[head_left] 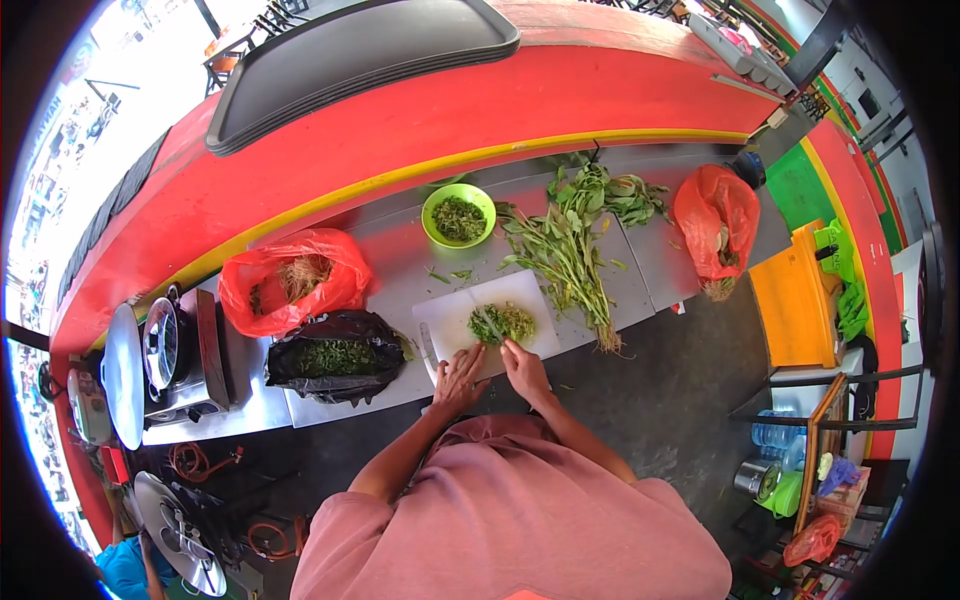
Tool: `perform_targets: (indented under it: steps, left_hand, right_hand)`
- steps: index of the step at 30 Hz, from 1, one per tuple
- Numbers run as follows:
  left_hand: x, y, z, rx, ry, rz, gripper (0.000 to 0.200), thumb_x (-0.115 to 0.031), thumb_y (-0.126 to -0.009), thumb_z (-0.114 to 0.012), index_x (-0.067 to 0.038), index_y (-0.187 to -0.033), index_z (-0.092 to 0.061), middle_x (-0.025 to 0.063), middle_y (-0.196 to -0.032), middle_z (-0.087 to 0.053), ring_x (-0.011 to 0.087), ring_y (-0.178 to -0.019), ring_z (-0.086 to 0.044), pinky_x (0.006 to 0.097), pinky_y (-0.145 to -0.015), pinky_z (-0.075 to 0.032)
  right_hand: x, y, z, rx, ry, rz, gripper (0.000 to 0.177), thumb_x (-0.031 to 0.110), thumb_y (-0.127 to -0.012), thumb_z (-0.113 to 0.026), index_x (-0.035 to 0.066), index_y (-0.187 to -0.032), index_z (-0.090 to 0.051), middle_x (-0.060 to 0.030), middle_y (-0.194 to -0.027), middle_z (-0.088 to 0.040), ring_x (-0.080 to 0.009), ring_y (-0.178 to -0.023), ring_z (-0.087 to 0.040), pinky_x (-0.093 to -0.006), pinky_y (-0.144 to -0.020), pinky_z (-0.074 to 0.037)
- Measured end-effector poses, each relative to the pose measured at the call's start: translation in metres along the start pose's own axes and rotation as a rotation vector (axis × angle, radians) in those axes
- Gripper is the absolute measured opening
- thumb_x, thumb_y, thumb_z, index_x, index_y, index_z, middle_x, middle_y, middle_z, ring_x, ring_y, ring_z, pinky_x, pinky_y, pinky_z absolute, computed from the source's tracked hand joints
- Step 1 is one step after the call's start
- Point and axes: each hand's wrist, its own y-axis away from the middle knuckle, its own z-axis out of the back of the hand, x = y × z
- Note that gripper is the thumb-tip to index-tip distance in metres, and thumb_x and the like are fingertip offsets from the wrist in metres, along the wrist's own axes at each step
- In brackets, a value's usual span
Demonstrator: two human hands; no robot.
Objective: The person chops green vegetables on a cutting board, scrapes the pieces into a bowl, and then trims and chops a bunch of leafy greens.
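Note:
My right hand (527, 370) is closed around a knife (491, 325), whose blade lies over a pile of chopped greens (514, 322). The pile sits on a white cutting board (440, 318) near the front edge of the metal counter. My left hand (460, 378) rests at the board's near edge with its fingers stretched out, close to the greens and holding nothing that I can see. Behind the board stands a lime-green bowl (486, 200) with chopped greens in it. A bunch of long-stemmed leafy greens (565, 255) lies to the right, roots towards me.
At the left are a red plastic bag (250, 275) with roots inside, a black bag (375, 385) of chopped greens and a stove with a lidded pot (162, 340). Another red bag (712, 215) lies at the right. Black trays (370, 65) top the red wall.

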Motion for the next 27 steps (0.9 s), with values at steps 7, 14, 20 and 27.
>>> perform_targets:
  steps: [7, 14, 20, 27]
  left_hand:
    - [0.002, -0.037, -0.006, -0.114, 0.189, 0.053, 0.103, -0.051, -0.083, -0.074, -0.008, -0.160, -0.020, 0.0232, -0.165, -0.013, 0.0408, -0.149, -0.022, 0.0573, -0.116, -0.024]
    - [0.005, -0.085, -0.015, -0.055, 0.248, -0.041, 0.138, -0.065, -0.067, -0.082, 0.002, -0.159, -0.004, 0.0277, -0.165, -0.006, 0.0424, -0.154, -0.007, 0.0540, -0.123, -0.013]
    - [-0.014, -0.101, -0.013, 0.029, 0.243, -0.113, 0.138, -0.065, -0.066, -0.082, 0.001, -0.159, -0.004, 0.0261, -0.164, -0.009, 0.0399, -0.154, -0.007, 0.0518, -0.124, -0.012]
    - [-0.026, -0.110, -0.026, -0.158, 0.246, -0.085, 0.109, -0.055, -0.080, -0.075, 0.001, -0.156, -0.022, 0.0238, -0.160, -0.026, 0.0395, -0.151, -0.021, 0.0509, -0.123, -0.018]
  right_hand:
    - [-0.029, 0.000, 0.035, -0.187, 0.059, -0.165, 0.036, 0.030, -0.103, -0.050, 0.006, -0.126, -0.064, -0.0254, -0.088, -0.069, -0.0447, -0.083, -0.068, -0.0509, -0.070, -0.053]
    - [-0.044, 0.022, 0.014, -0.221, 0.130, -0.217, 0.034, 0.029, -0.102, -0.051, 0.009, -0.126, -0.065, -0.0286, -0.095, -0.068, -0.0478, -0.089, -0.066, -0.0551, -0.078, -0.054]
    - [-0.032, 0.023, 0.015, -0.225, 0.101, -0.213, 0.033, 0.026, -0.101, -0.053, 0.009, -0.125, -0.066, -0.0275, -0.088, -0.068, -0.0480, -0.083, -0.066, -0.0546, -0.072, -0.053]
    - [-0.037, 0.045, 0.015, -0.347, 0.080, -0.272, 0.034, 0.026, -0.102, -0.052, 0.005, -0.127, -0.064, -0.0265, -0.086, -0.068, -0.0454, -0.082, -0.067, -0.0520, -0.071, -0.053]
